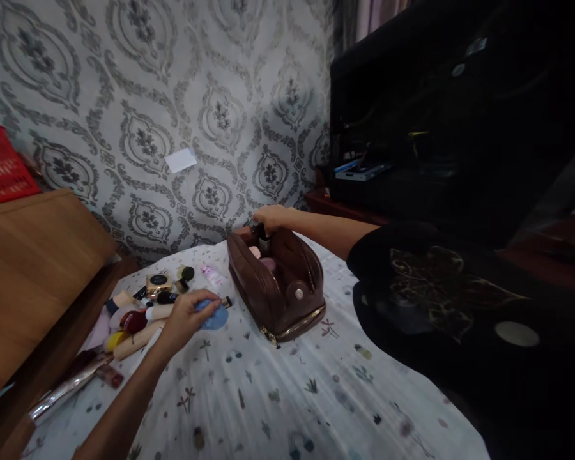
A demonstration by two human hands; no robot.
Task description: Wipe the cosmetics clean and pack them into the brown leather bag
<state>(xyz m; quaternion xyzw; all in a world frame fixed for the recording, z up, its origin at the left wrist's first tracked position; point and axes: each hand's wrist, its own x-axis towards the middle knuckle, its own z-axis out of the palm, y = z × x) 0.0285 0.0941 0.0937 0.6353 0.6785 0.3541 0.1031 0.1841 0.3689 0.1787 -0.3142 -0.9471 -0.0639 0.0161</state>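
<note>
Printed cloth (249, 421) below; left hand (190, 314) pinches a blue item (217, 318), likely soft, best edge-held; right hand (271, 219) at brown bag (287, 316), grip unclear.

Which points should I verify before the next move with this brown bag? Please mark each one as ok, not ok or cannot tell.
1. Brown bag open at the top: ok.
2. Blue item held by the left hand: ok.
3. Right hand gripping the dark item at the opening: cannot tell; fingers partly hide it.
4. Free space around the left hand: not ok; cosmetics lie close beside it.
5. Bag's contents fully visible: not ok; its walls hide part.
</note>
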